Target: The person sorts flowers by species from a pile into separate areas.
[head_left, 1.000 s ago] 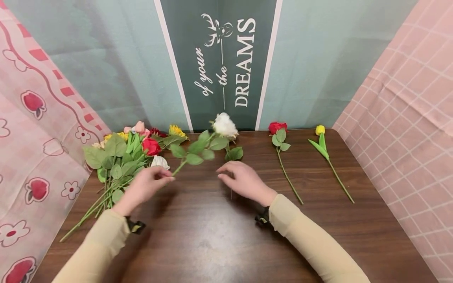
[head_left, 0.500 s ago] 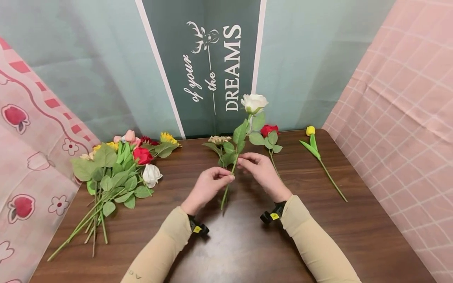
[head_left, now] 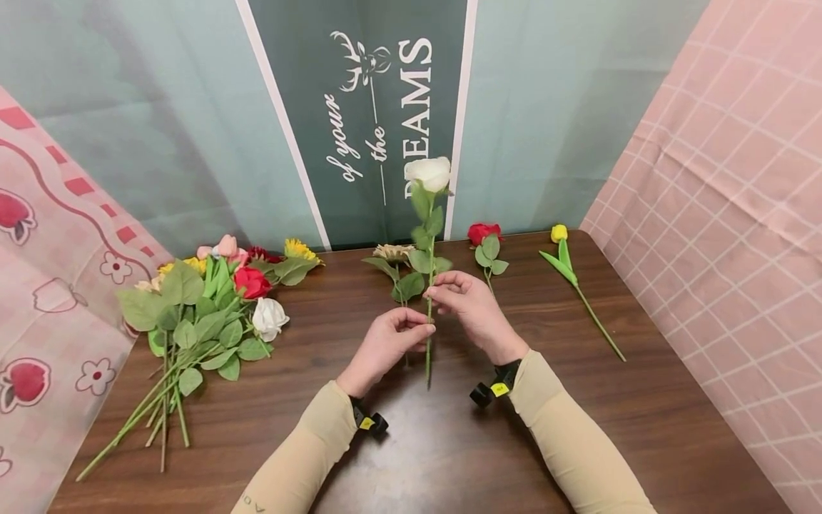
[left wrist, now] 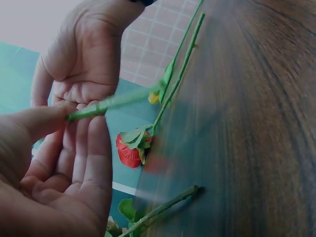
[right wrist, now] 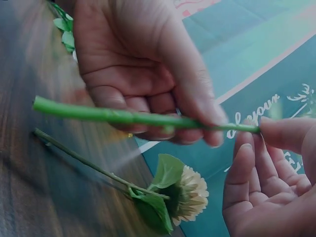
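A white rose [head_left: 429,174] stands nearly upright above the middle of the table, its green stem [right wrist: 118,116] between both hands. Low on the stem, my left hand [head_left: 390,343] pinches it between thumb and fingers. Just higher, below the leaves, my right hand [head_left: 472,310] pinches it too. The stem's lower end hangs free under the left hand. Behind the hands lies a beige flower [head_left: 393,253] with green leaves, its stem partly covered by the left hand. A red rose [head_left: 483,233] lies beyond the right hand, which hides part of its stem.
At the left of the wooden table [head_left: 642,442] lies a heap of mixed flowers, among them another white rose [head_left: 270,318], a second red rose [head_left: 252,283] and a yellow flower [head_left: 300,250]. A yellow tulip [head_left: 559,233] lies at the right. Fabric hangings [head_left: 193,128] enclose the table.
My left hand has carried the white rose from the left to the middle, and the rose has turned upright. My right hand, holding nothing a second ago, now pinches the stem.
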